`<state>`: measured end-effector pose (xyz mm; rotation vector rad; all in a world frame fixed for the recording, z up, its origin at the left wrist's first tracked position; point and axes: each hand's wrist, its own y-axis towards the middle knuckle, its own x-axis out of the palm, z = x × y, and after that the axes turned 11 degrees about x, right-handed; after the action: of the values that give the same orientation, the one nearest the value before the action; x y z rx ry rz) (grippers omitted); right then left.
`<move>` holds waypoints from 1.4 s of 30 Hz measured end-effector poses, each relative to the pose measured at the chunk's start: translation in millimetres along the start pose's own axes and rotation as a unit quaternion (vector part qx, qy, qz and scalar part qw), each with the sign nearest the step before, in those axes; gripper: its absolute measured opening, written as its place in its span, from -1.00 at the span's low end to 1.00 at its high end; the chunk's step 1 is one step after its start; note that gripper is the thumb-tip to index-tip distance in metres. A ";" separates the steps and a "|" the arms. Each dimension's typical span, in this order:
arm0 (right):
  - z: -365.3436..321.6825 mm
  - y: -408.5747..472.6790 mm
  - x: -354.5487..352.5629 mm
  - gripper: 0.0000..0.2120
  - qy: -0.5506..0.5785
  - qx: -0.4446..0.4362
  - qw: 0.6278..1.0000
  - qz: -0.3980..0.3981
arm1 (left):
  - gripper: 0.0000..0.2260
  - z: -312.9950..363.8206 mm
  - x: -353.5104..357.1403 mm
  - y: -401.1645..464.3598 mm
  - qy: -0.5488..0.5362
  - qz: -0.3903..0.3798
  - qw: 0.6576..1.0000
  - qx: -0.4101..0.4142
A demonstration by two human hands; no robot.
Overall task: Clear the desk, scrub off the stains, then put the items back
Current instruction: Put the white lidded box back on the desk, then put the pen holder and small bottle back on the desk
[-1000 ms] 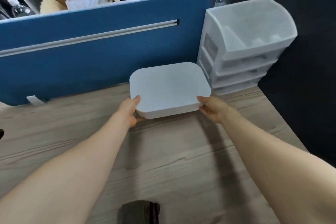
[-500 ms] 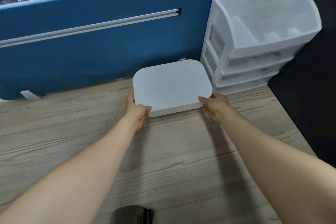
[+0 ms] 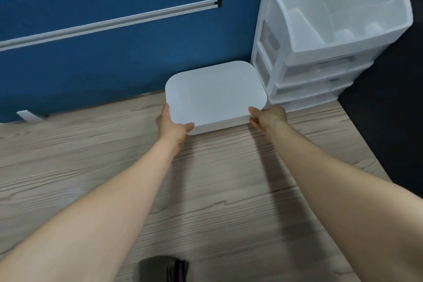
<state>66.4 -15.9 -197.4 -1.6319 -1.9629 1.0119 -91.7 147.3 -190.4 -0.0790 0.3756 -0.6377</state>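
White box held at the desk's back corner.
Left hand and right hand pinch its near corners; it sits just beside the blue divider and drawer organizer.

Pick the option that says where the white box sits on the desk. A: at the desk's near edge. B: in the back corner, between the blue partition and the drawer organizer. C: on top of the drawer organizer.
B: the white box sits against the blue partition, beside the drawer organizer.

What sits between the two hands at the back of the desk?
In the head view, a white lidded box spans the gap: the left hand holds its near-left corner, the right hand its near-right corner.
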 end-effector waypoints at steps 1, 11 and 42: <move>0.7 -1.5 0.1 -0.79 -0.006 -0.002 1.000 0.001 | -0.39 3.9 0.2 -0.4 0.017 -0.003 1.000 -0.001; 20.3 -50.3 -39.8 -0.73 -0.001 -0.031 0.999 0.038 | -0.59 44.7 -0.9 -51.8 0.153 0.018 0.988 0.011; 386.8 -302.7 -375.9 -0.96 0.193 0.050 0.914 0.353 | -0.76 -15.6 146.8 -488.7 0.224 -0.494 0.796 0.268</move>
<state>-315.7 -501.7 -175.9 -2.3267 -1.0506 0.8940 -265.7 -331.8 -160.5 0.4664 0.5960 -1.8084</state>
